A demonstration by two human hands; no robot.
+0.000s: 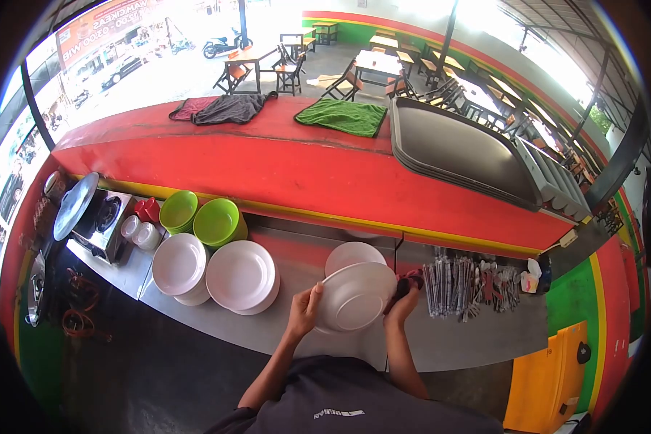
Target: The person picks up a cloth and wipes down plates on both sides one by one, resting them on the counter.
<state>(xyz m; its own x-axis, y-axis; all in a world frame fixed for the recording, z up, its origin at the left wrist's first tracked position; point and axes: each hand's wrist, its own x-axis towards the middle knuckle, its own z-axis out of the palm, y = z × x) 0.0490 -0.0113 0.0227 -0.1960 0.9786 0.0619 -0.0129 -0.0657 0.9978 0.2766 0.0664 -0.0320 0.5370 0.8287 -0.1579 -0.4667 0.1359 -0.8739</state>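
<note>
A white plate (351, 302) was held tilted above the bench (463, 340), its left rim gripped by the left hand (305, 309); a dark red cloth (406, 282) was gripped by the right hand (402, 307) at the right rim. Behind, a second plate (354, 253) was partly hidden.

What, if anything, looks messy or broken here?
The cutlery toward the counter's right end looks messy: some lies in a row, some is jumbled. The grey cloth on the red ledge is crumpled beside a pink one. I see no spill, and no crack in the held plate.
</note>
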